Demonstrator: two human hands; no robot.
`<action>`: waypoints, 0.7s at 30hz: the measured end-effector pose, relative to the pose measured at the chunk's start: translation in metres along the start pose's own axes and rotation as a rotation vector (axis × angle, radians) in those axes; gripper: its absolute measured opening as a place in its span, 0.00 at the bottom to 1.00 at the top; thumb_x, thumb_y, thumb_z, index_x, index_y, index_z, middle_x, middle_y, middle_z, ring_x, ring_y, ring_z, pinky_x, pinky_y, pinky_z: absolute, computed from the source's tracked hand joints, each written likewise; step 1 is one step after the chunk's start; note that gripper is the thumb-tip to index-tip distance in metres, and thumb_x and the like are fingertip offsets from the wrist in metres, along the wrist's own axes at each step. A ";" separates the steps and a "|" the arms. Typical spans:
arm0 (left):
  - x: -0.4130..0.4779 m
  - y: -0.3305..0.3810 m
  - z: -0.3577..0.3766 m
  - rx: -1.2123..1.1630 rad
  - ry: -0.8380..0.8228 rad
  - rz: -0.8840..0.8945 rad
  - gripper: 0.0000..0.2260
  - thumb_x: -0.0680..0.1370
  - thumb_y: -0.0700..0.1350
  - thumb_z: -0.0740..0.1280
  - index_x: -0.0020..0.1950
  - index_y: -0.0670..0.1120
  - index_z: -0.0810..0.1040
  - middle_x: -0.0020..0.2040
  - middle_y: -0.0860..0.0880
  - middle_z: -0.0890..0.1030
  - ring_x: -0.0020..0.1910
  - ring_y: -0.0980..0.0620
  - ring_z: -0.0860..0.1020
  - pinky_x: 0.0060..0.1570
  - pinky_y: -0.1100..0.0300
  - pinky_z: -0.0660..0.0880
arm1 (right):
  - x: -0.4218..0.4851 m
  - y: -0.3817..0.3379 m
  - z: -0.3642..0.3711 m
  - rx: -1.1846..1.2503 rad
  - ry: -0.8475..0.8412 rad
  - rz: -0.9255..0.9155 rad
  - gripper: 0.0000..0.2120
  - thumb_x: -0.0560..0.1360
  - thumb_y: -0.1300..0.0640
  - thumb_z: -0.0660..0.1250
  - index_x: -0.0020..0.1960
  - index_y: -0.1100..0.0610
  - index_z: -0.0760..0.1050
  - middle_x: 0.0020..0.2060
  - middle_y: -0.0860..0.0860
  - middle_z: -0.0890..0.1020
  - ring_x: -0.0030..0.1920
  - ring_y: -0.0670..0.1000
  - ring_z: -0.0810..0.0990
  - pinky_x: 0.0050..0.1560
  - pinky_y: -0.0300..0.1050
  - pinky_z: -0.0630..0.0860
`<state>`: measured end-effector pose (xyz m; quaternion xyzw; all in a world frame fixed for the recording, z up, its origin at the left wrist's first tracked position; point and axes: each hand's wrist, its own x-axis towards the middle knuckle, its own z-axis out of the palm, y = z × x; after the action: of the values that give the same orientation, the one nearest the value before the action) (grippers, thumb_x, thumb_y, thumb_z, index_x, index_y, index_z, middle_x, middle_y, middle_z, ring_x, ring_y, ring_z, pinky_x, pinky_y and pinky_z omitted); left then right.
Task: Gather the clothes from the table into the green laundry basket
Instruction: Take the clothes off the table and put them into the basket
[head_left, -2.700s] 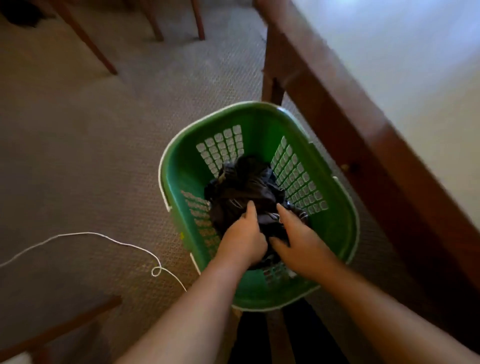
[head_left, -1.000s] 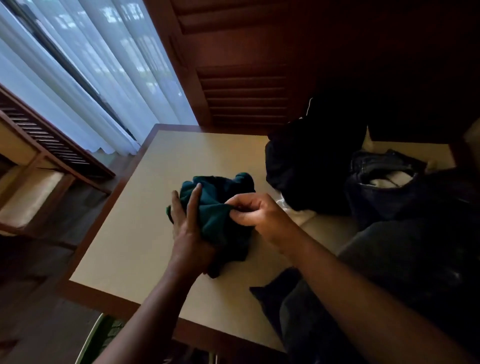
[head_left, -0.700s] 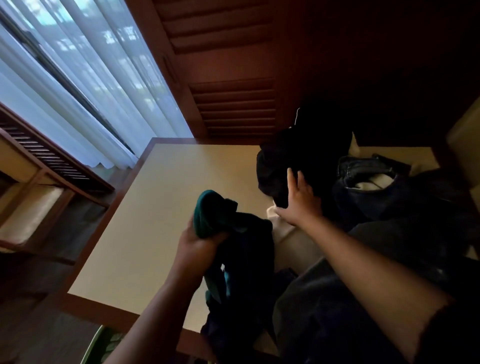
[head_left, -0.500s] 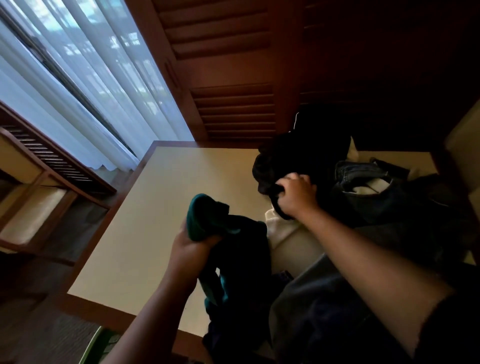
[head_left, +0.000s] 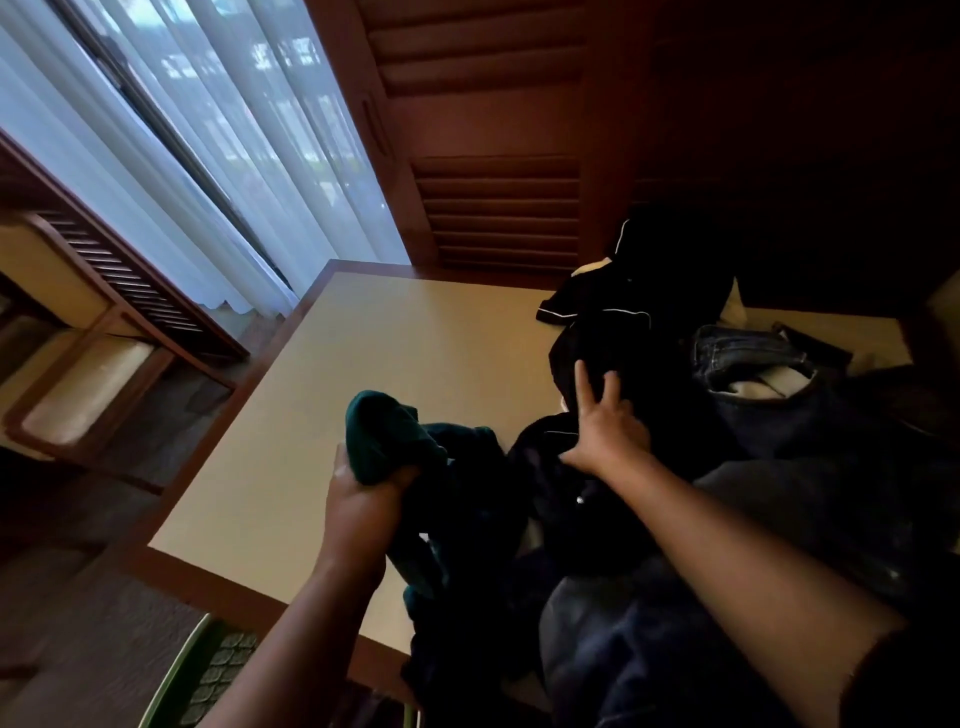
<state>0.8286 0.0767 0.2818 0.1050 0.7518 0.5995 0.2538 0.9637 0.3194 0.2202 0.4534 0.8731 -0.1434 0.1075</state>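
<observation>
Above the table (head_left: 415, 338) near its front edge, my left hand (head_left: 363, 501) grips the green cloth (head_left: 387, 434); farther in, my right hand (head_left: 608, 436) rests straight fingers on the black garment (head_left: 649, 353).

The one head-worn wide-angle view looks forward and down, close over the table (head_left: 415, 364), window curtains (head_left: 182, 156) at 11 o'clock, green laundry basket (head_left: 218, 675) at 7.

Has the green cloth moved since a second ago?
Yes. The left hand has lifted the green cloth off the table, toward its near edge.
</observation>
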 end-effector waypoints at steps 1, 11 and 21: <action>-0.001 -0.002 0.001 0.013 0.001 0.002 0.21 0.72 0.36 0.77 0.62 0.49 0.78 0.53 0.43 0.86 0.50 0.42 0.86 0.51 0.40 0.84 | 0.005 0.008 0.005 -0.047 0.063 0.026 0.64 0.67 0.40 0.77 0.79 0.48 0.28 0.79 0.62 0.42 0.69 0.63 0.69 0.49 0.50 0.78; 0.008 -0.007 0.020 0.111 0.009 0.013 0.19 0.72 0.39 0.77 0.57 0.54 0.76 0.51 0.46 0.85 0.49 0.44 0.85 0.49 0.41 0.84 | -0.001 -0.012 -0.067 0.720 -0.401 -0.151 0.04 0.69 0.63 0.71 0.43 0.60 0.83 0.41 0.57 0.86 0.42 0.57 0.84 0.41 0.45 0.79; 0.008 -0.013 0.013 0.153 0.045 -0.043 0.17 0.71 0.39 0.74 0.50 0.60 0.75 0.48 0.47 0.84 0.48 0.43 0.84 0.48 0.38 0.83 | -0.001 -0.046 -0.038 0.277 -0.172 -0.536 0.15 0.72 0.55 0.73 0.55 0.40 0.76 0.80 0.43 0.40 0.80 0.55 0.42 0.76 0.68 0.51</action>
<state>0.8303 0.0878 0.2655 0.0942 0.8030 0.5369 0.2410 0.9238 0.3067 0.2633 0.2039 0.9214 -0.3219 0.0765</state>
